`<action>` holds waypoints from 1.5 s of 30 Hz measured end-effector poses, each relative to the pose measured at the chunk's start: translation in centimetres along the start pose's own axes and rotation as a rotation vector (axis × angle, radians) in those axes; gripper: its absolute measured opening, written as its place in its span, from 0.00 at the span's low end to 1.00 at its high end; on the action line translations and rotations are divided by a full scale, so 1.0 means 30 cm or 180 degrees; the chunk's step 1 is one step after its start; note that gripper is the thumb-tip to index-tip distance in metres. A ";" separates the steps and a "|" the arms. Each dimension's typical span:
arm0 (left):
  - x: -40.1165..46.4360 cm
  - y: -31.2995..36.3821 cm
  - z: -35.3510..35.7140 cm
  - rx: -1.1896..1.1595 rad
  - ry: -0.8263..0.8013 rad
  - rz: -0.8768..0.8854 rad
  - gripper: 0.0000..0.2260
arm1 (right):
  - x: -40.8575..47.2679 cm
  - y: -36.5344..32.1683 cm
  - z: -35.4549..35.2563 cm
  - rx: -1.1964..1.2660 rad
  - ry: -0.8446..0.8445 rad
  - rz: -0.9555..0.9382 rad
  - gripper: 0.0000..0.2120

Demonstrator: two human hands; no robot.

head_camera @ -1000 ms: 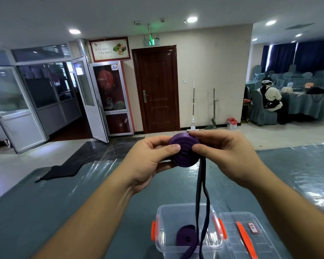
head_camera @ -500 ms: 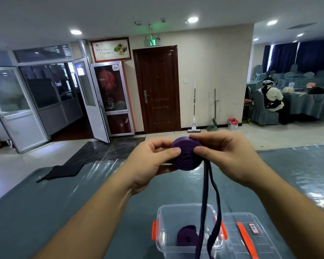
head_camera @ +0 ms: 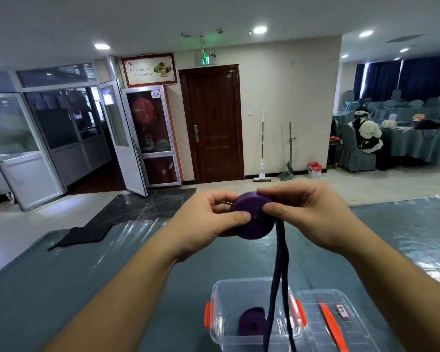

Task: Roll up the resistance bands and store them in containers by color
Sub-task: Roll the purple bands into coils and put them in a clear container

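No text is legible: the framed wall sign (head_camera: 149, 70), the door sticker (head_camera: 155, 94) and the lid's label (head_camera: 343, 310) are all too blurred.

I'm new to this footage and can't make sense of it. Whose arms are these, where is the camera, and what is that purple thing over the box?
The camera sits on a person's head, looking forward and down, so the two bare arms are the wearer's own. The left hand and right hand both grip a purple band roll, a resistance band being wound up. Its unrolled tail hangs down over a clear plastic box with orange latches, standing on the table. Inside the box lies another rolled purple band. Beside it lies the box's lid.
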State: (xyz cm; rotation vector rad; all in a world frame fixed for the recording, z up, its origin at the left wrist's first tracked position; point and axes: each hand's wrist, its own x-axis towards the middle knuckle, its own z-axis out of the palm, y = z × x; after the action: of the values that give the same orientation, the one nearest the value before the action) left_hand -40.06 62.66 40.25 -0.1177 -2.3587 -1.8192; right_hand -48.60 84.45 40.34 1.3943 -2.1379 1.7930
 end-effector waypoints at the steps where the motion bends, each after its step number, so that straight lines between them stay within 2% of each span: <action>1: -0.001 0.008 -0.003 0.0347 -0.0062 -0.0001 0.12 | 0.001 -0.006 -0.001 -0.0173 -0.0107 0.0024 0.15; 3: -0.001 0.022 -0.009 0.0603 -0.0046 0.0034 0.11 | 0.002 -0.015 0.003 -0.0249 -0.0164 0.0009 0.15; 7: -0.003 0.020 0.007 -0.0449 0.0181 0.0075 0.13 | -0.003 -0.008 0.021 0.0574 0.0338 0.0026 0.16; 9: -0.001 0.001 0.018 -0.0746 0.0265 0.0051 0.13 | -0.011 -0.008 0.026 0.0608 0.0483 -0.0007 0.17; 11: -0.002 -0.010 0.018 -0.0618 0.0177 -0.0011 0.11 | -0.017 -0.014 0.020 0.0262 0.0369 -0.0124 0.18; 15: -0.006 0.011 -0.004 0.0223 -0.0085 0.0024 0.14 | -0.015 -0.031 0.011 -0.0400 -0.0131 -0.0057 0.18; 17: -0.007 0.027 -0.005 0.0149 -0.0022 0.0039 0.15 | -0.008 -0.027 0.012 -0.0193 -0.0062 -0.0071 0.17; 19: -0.008 0.031 0.005 -0.0316 0.0074 0.0066 0.15 | -0.006 -0.018 0.017 0.0366 0.0187 -0.0091 0.15; 22: -0.006 0.018 0.028 -0.0859 0.0256 0.0137 0.14 | -0.013 0.005 0.025 0.0793 0.0403 -0.0114 0.20; 24: -0.004 0.011 0.033 -0.0798 0.0262 0.0107 0.13 | -0.019 0.017 0.022 0.0740 0.0384 -0.0114 0.18; 29: -0.004 0.027 0.006 0.0236 -0.0031 -0.0057 0.15 | -0.020 0.013 0.009 0.0297 -0.0113 0.0017 0.18; 32: -0.002 0.022 0.025 -0.0357 0.0186 0.0093 0.13 | -0.019 0.016 0.025 0.0722 0.0327 -0.0065 0.16; 35: 0.001 0.005 0.049 -0.1026 0.0343 0.0092 0.14 | -0.029 0.029 0.034 0.0968 0.0718 -0.0111 0.20; 37: 0.000 0.002 0.048 -0.0937 0.0263 0.0048 0.16 | -0.033 0.032 0.026 0.0888 0.0687 -0.0097 0.18; 41: -0.009 0.027 0.016 -0.0136 -0.0098 -0.0010 0.15 | -0.031 0.016 0.008 0.0449 0.0155 -0.0023 0.16; 43: -0.011 0.039 0.007 -0.0103 -0.0122 -0.0015 0.16 | -0.030 0.011 0.014 0.0610 0.0162 -0.0038 0.15; 45: -0.012 0.039 0.009 -0.0422 -0.0101 0.0012 0.18 | -0.032 0.011 0.028 0.1070 0.0358 -0.0039 0.17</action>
State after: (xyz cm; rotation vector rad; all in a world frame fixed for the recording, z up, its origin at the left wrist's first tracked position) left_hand -39.54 63.24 41.23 -0.1680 -2.2553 -1.9858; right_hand -47.81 84.34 39.31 1.3185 -1.8326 2.2470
